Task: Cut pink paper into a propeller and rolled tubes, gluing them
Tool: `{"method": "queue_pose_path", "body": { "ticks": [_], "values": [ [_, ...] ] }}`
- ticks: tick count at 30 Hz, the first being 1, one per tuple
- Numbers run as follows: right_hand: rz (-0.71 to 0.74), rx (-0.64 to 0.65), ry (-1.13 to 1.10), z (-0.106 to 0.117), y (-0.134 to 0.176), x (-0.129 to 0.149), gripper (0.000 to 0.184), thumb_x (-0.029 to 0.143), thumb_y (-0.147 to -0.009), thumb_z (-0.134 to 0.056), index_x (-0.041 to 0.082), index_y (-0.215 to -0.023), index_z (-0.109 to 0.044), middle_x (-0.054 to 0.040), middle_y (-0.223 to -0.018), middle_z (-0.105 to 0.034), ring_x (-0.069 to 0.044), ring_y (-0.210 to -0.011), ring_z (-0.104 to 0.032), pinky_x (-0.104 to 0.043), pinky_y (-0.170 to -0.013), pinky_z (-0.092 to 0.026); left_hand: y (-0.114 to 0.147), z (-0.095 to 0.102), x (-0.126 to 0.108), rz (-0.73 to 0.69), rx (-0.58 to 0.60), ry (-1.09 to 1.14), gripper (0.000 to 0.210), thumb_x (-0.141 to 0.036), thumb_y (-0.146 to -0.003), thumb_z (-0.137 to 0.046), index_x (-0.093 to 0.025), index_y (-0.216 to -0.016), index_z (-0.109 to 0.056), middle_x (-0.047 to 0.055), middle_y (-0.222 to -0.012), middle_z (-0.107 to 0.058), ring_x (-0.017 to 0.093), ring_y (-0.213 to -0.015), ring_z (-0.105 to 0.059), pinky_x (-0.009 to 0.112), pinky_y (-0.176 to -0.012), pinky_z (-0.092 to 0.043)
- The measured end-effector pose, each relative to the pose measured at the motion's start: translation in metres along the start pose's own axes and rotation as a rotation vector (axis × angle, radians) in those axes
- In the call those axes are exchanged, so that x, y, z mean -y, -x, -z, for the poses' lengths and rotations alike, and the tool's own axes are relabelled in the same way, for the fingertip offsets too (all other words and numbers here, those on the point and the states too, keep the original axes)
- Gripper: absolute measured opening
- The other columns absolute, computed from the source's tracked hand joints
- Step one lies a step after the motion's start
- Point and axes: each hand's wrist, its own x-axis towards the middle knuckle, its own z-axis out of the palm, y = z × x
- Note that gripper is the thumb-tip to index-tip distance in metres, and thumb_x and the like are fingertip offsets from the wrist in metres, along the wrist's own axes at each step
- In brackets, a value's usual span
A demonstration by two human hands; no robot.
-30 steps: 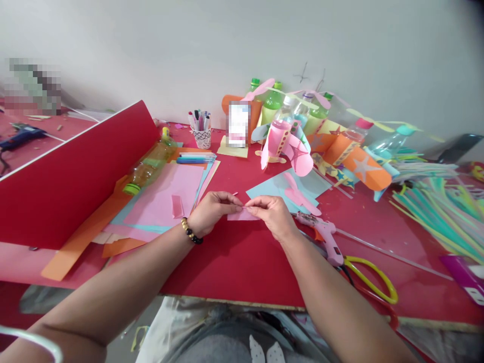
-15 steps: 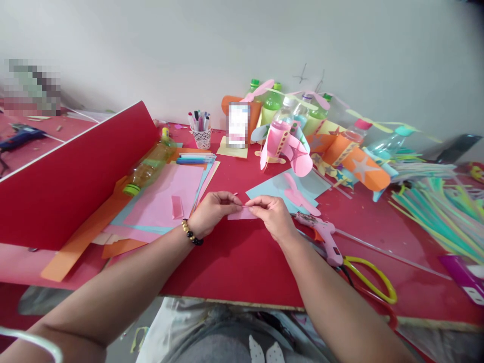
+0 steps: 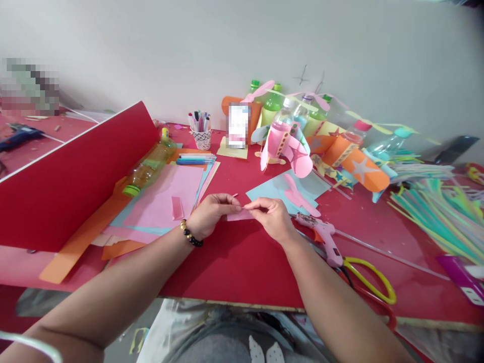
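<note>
Both hands meet over the middle of the red table [image 3: 234,262]. My left hand [image 3: 212,214], with a bead bracelet at the wrist, pinches one end of a small pink paper piece [image 3: 239,215]. My right hand [image 3: 273,218] pinches the other end with thumb and forefinger. The piece lies low over the table, partly hidden by my fingers.
Pink and blue paper sheets [image 3: 166,199] and a lying plastic bottle [image 3: 149,166] sit at left beside a raised red board [image 3: 75,176]. A pink glue gun [image 3: 325,237] and yellow-handled scissors [image 3: 372,282] lie right. Decorated bottle planes [image 3: 295,141], a pen cup [image 3: 201,133] and coloured straws [image 3: 434,212] fill the back.
</note>
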Motion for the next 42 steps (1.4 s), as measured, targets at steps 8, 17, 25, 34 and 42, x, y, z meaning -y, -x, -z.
{"method": "queue_pose_path", "body": {
  "ticks": [8,17,25,34,42],
  "values": [
    [-0.131,0.014,-0.167,-0.001,0.0,0.0,0.011,0.024,-0.073,-0.062,0.02,-0.078,-0.071,0.0001,-0.069,-0.068,-0.014,-0.062,-0.057,-0.027,-0.062,-0.045,-0.001,0.001,0.001,-0.084,-0.024,-0.073,0.013,-0.018,-0.059,-0.074,-0.014,-0.064,-0.063,-0.001,-0.062,-0.063,0.009,-0.06,-0.054,0.021,-0.061,-0.041],
    [-0.378,0.058,-0.396,-0.003,-0.002,-0.001,0.021,0.035,-0.067,-0.07,0.017,-0.078,-0.07,-0.0003,-0.064,-0.066,-0.014,-0.056,-0.06,-0.029,-0.061,-0.05,-0.001,0.002,0.004,-0.169,-0.028,-0.228,0.014,-0.023,-0.064,-0.071,-0.013,-0.068,-0.062,0.001,-0.067,-0.063,0.01,-0.062,-0.055,0.022,-0.06,-0.043],
    [-0.287,0.056,-0.227,-0.002,-0.001,-0.009,0.017,0.032,-0.07,-0.066,0.016,-0.075,-0.069,-0.0004,-0.062,-0.064,-0.011,-0.055,-0.056,-0.023,-0.054,-0.044,-0.003,0.003,0.005,-0.161,-0.01,-0.462,0.021,-0.03,-0.067,-0.069,-0.013,-0.078,-0.067,0.002,-0.066,-0.063,0.01,-0.058,-0.053,0.02,-0.054,-0.039],
    [-0.225,0.017,-0.196,-0.001,-0.003,-0.005,0.011,0.027,-0.072,-0.064,0.018,-0.071,-0.069,0.0011,-0.06,-0.063,-0.011,-0.054,-0.054,-0.023,-0.054,-0.042,-0.004,0.001,0.005,-0.106,0.061,-0.308,0.018,-0.029,-0.07,-0.065,-0.012,-0.076,-0.065,0.0,-0.067,-0.061,0.009,-0.06,-0.05,0.02,-0.058,-0.038],
    [-0.284,-0.012,-0.4,-0.005,-0.003,-0.012,0.009,0.022,-0.067,-0.068,0.019,-0.074,-0.071,0.0005,-0.065,-0.066,-0.012,-0.059,-0.056,-0.025,-0.061,-0.044,-0.003,-0.001,0.004,-0.217,-0.025,-0.476,0.011,-0.023,-0.07,-0.063,-0.013,-0.072,-0.067,0.0,-0.063,-0.061,0.009,-0.059,-0.05,0.02,-0.057,-0.038]
  ]
}}
